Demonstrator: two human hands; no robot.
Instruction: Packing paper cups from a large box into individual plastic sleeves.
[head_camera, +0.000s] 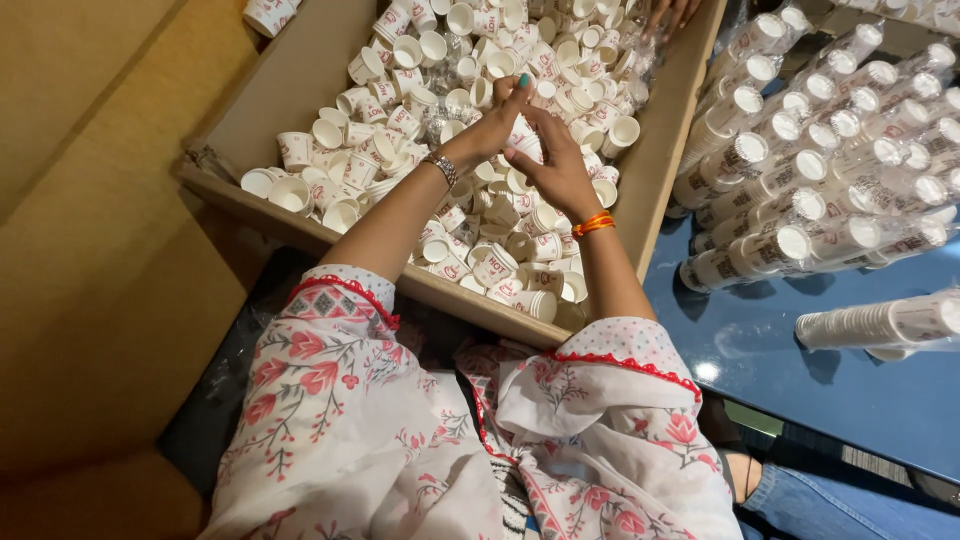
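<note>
A: While both arms reached into the cardboard box (300, 80), what were the hands doing?

B: The left hand (497, 122) and the right hand (558, 165) met over the middle of the box, fingers closed together around a small white paper cup (525, 135) with red print. The left fingers pinched it from above; the right hand cupped it from the side.

A: And the rest of the cups?

B: Loose paper cups (420, 60) lay heaped all through the box, some upright, some on their sides, right under the hands.

A: Anything beside the box?

B: To the right, a blue bench (790, 370) carried sleeves of stacked cups (820, 160) wrapped in clear plastic, lying side by side, with one more sleeve (880, 322) apart, nearer the edge.

A: What was on the wrists?

B: A metal watch (442, 168) on the left, an orange thread band (594, 223) on the right. Another person's fingers (670, 12) touched the far end of the box.
</note>
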